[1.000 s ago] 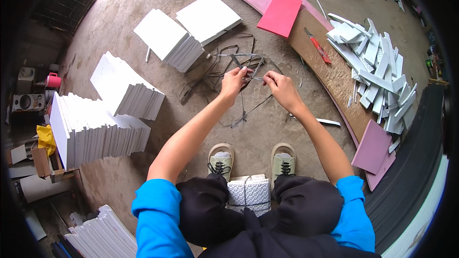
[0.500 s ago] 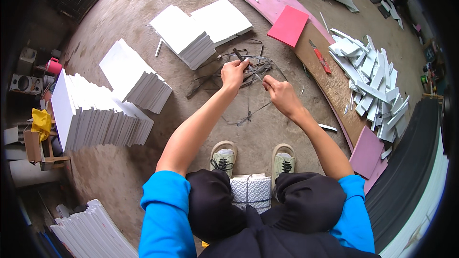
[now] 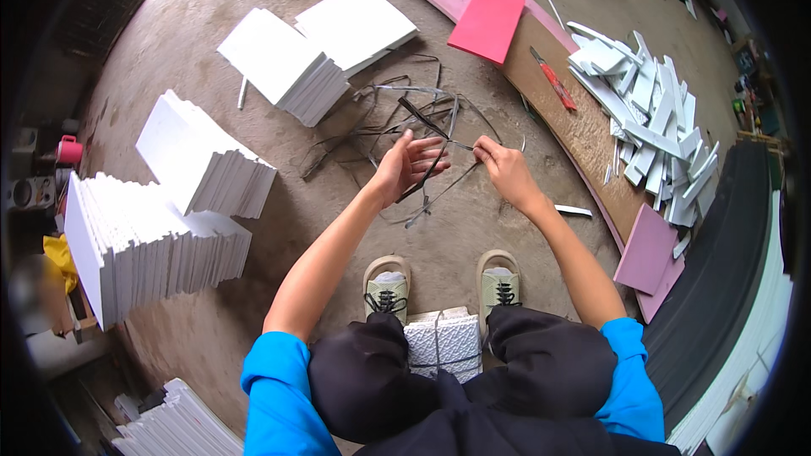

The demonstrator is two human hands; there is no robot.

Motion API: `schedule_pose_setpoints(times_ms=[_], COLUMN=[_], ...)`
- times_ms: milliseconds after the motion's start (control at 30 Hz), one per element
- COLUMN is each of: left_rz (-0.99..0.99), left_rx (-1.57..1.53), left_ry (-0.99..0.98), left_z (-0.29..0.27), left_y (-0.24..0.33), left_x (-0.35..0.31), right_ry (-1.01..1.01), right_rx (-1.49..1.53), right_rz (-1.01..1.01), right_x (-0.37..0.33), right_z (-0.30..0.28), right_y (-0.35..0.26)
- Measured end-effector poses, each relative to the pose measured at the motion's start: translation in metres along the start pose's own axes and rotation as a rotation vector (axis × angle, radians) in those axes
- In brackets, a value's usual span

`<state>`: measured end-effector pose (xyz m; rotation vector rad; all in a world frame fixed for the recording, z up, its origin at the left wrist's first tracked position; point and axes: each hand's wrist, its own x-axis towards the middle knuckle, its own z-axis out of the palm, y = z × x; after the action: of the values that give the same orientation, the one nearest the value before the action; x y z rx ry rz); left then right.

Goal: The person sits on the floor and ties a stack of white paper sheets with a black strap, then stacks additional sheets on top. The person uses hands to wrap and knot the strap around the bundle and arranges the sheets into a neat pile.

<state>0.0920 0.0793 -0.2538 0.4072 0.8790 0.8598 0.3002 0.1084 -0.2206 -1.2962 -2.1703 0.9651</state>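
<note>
Pinching dark plastic strap (image 3: 425, 122) between thumb and fingertips at right hand (image 3: 504, 165), other fingers curled in. At left hand (image 3: 404, 167): fingers spread and loosely bent, palm partly turned up, not closed on anything visible. Strap location: in the gap between both hands, just left of the right pinch, one dark length angling up and left past the left fingertips, another curving down across the left fingers toward the lower edge of that hand. Contact with left fingers: cannot tell.

Beneath and beyond the hands, tangle of dark and grey straps (image 3: 384, 130) spread loosely on concrete floor (image 3: 439, 241). Up left of the tangle, stack of white foam sheets (image 3: 274, 55), with lower white stack (image 3: 359, 24) just beside it. Farther left, two more white stacks close together (image 3: 207, 148) (image 3: 160, 241).

Right of the hands, red-handled utility knife (image 3: 557, 86) on brown board (image 3: 583, 139), red sheet (image 3: 487, 23) near its upper end, heap of white offcuts (image 3: 663, 122) on and past its right side. Pink panels (image 3: 644, 247) lower right. Between light-green shoes (image 3: 387, 294), white textured bundle (image 3: 460, 343), tied crosswise with dark strap.
</note>
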Motion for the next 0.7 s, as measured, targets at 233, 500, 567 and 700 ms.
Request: schedule_pose_setpoints(times_ms=[233,500,567,700], left_rz=[-0.04,0.197,0.196,0.201], left_rx=[-0.107,-0.008,0.097,0.17], left_ry=[-0.185,0.081,0.18,0.34], left_z=[0.03,0.042,0.033,0.023], left_y=[-0.019,-0.037,-0.041,-0.052], left_x=[0.052,0.124,0.139,0.151], right_ry=[-0.051,0.211,0.315,0.439], right_rx=[-0.149,-0.395,-0.465,-0.647], right_rz=[0.039,0.011,0.053,0.144], right_x=[0.002,0.056,0.071,0.092], right_z=[-0.018,-0.056,-0.072,-0.08], right_y=[0.043,0.13,0.173,0.232])
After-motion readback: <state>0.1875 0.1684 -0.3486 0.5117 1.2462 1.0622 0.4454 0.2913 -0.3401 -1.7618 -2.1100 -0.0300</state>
